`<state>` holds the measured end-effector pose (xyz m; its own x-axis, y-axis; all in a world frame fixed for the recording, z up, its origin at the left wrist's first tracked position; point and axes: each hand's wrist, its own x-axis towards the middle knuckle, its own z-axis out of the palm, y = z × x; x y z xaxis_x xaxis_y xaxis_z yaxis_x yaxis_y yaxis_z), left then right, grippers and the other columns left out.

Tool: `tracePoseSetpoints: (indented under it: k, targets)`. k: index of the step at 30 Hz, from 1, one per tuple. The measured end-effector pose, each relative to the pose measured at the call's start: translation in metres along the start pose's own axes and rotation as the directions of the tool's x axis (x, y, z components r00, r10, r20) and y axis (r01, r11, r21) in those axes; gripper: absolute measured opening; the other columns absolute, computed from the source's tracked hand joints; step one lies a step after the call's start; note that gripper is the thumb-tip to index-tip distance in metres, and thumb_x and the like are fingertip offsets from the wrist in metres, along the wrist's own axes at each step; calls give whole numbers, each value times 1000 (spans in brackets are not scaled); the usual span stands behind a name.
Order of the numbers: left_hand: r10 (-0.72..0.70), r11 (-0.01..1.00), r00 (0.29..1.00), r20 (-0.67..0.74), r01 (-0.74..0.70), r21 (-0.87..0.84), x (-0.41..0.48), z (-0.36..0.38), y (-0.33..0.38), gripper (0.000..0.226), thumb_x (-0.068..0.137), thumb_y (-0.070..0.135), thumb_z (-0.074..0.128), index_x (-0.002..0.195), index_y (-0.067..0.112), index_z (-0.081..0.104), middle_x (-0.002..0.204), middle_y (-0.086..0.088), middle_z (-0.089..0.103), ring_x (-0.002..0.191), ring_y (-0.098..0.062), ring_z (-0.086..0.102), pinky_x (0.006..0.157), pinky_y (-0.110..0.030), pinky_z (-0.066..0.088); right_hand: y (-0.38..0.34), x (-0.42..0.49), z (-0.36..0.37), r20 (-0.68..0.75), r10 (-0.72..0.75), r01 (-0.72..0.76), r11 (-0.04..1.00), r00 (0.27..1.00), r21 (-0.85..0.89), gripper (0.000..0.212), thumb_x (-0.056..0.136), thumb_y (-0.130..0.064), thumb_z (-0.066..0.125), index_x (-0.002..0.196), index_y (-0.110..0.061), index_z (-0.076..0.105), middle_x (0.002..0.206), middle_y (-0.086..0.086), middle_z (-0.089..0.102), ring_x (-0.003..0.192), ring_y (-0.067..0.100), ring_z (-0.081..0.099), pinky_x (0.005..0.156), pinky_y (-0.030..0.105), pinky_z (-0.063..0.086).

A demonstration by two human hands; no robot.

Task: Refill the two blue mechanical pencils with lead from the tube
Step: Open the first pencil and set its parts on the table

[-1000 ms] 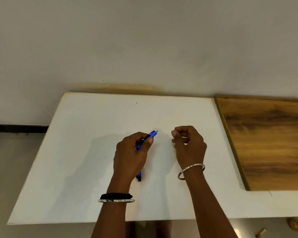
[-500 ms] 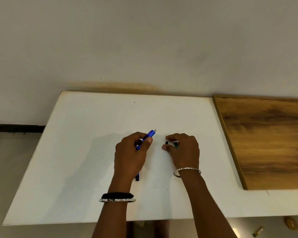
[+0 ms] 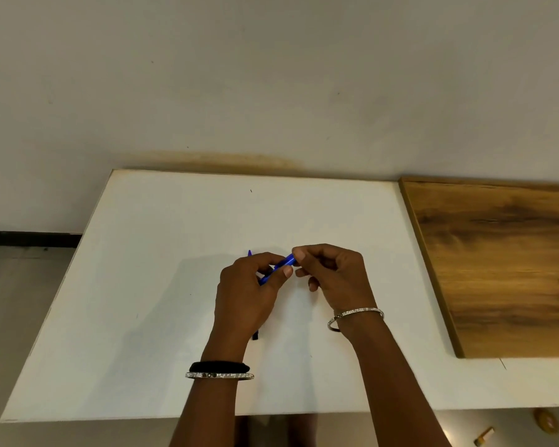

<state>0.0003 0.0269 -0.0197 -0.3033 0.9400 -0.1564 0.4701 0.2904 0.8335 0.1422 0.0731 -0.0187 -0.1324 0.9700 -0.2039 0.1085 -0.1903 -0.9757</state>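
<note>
Head view: you hold your left hand (image 3: pixel 249 295) over the middle of the white table (image 3: pixel 142 285), its fingers curled round a blue mechanical pencil (image 3: pixel 283 264). The thumb lies along the barrel and pins it against the fingers. The pencil slants up and to the right out of your fist, clear of the table top. A dark tip (image 3: pixel 255 335) shows below the heel of that hand; whether it is the pencil's other end, you cannot tell from here. A small blue point (image 3: pixel 249 253) sticks up behind your left knuckles, too little of it showing to name.

Your right hand (image 3: pixel 333 275) meets the left one. Its thumb and forefinger pinch the upper end of the pencil, while the other fingers curl loosely under the palm. Whether they hold anything is hidden.

You wear a black band (image 3: pixel 220 366) and a silver bangle (image 3: pixel 220 376) on the left wrist, and a second bangle (image 3: pixel 355 316) on the right. A wooden board (image 3: pixel 497 269) lies on the table's right side, well apart from both hands.
</note>
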Motion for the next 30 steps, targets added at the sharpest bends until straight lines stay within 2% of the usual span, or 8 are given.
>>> tracePoseSetpoints:
  k: [6,11,13,15,18,23,27,30]
  targets:
    - [11,1000,1000,2,-11,-4,0,1,1,23,84,38,68,104,28,74,93,10,72,73,-9,57,66,-15,40,-1,-2,-7,23,83,-85,988,996,128,8,87,-12,70,89,-10,78,77,13,77,71,18,74,53,19,52]
    - [2,1000,1000,5,-2,9,-1,0,1,23,84,38,68,104,27,74,95,9,73,75,-12,61,67,-19,44,0,-1,-2,-66,152,-136,970,986,201,10,89,-13,68,87,-4,72,74,14,76,70,24,75,53,25,57]
    - [-22,1000,1000,-10,22,-8,-1,-1,2,24,84,39,68,105,28,74,95,6,73,76,-18,66,73,-30,52,3,1,-1,-174,73,-58,994,982,95,10,90,-12,66,86,-4,71,73,11,75,67,20,75,55,26,57]
    - [-55,998,997,-49,53,-38,-1,-1,1,24,84,40,68,105,28,74,95,4,72,78,-21,67,78,-39,55,6,3,-2,-273,-128,81,981,954,-175,9,90,-9,66,83,-9,70,71,0,73,61,11,70,58,26,57]
    - [-88,993,991,-100,80,-82,0,-2,2,25,85,39,68,105,27,72,95,4,72,81,-23,67,81,-43,55,10,2,1,-200,-328,183,834,923,-521,14,87,-2,65,85,-13,72,76,-6,71,69,10,66,68,30,55]
    - [-107,989,988,-111,94,-114,-1,-3,4,25,84,39,68,106,27,72,94,4,71,82,-24,67,82,-44,55,13,-2,11,-45,-335,183,616,941,-766,13,86,-10,68,94,-19,73,85,-1,74,89,23,63,79,39,49]
    - [-109,988,988,-111,96,-119,-2,-5,6,27,85,38,68,107,24,71,96,2,71,82,-24,67,83,-43,55,13,-1,14,-34,-250,111,544,968,-831,14,87,-19,68,95,-27,76,86,-6,76,98,21,55,84,36,43]
    - [-121,986,988,-101,108,-126,-2,-6,7,29,85,39,67,109,23,71,99,1,71,84,-25,67,84,-44,55,10,0,13,-60,-166,51,592,984,-804,20,86,-20,70,103,-29,74,98,-9,74,105,19,53,90,36,42]
